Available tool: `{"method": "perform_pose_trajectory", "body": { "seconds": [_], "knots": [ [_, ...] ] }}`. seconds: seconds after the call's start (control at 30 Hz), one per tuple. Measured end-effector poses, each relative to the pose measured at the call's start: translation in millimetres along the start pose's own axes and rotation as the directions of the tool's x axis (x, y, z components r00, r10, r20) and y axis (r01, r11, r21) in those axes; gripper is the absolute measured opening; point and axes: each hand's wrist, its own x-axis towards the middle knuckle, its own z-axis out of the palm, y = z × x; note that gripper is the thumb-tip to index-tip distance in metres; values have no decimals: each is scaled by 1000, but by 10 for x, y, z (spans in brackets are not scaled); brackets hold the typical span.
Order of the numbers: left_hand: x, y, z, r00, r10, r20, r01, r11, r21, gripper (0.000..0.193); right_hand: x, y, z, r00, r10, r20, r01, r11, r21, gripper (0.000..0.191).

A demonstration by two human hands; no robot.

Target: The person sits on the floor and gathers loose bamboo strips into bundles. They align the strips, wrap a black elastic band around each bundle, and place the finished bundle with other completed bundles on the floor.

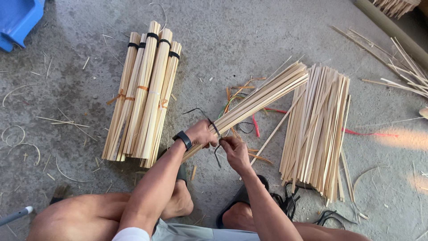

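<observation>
My left hand [200,133] grips a bundle of thin pale bamboo strips [263,94] that slants up to the right over the concrete floor. My right hand [234,151] pinches a black tie band [215,129] wrapped around the lower part of that bundle, right next to my left hand. A black wristband [183,139] is on my left wrist. Several tied bundles [145,91] lie side by side to the left, each with black bands at the top and orange ties in the middle.
A loose pile of bamboo strips [317,127] lies to the right. Coloured strings [243,96] lie under the held bundle, black bands [290,201] near my right foot. A blue plastic object [18,20] sits top left; scattered strips [401,67] top right.
</observation>
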Motion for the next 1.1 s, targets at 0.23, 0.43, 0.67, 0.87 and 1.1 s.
{"method": "perform_pose_trajectory", "body": {
  "seconds": [0.23, 0.43, 0.67, 0.87, 1.1],
  "knots": [
    [46, -86, 102, 977, 118, -177, -53, 941, 334, 45, -148, -307, -36, 998, -46, 39, 56, 950, -307, 13],
    [65, -151, 326, 986, 149, -73, -74, 789, 610, 26, -147, -669, -76, 985, -170, 2, 145, 831, -537, 26],
    [-71, -115, 513, 948, 304, -91, -167, 724, 670, 39, -145, -511, -37, 956, -263, -130, 244, 958, -148, 22],
    [-45, -84, 604, 908, 312, -278, -75, 776, 626, 41, -55, -172, -34, 984, -150, -97, 157, 985, 65, 28],
    [31, -204, 809, 928, 195, -318, 51, 778, 626, 33, -107, -156, 70, 980, -152, -129, 122, 969, -213, 40]
  ]
}}
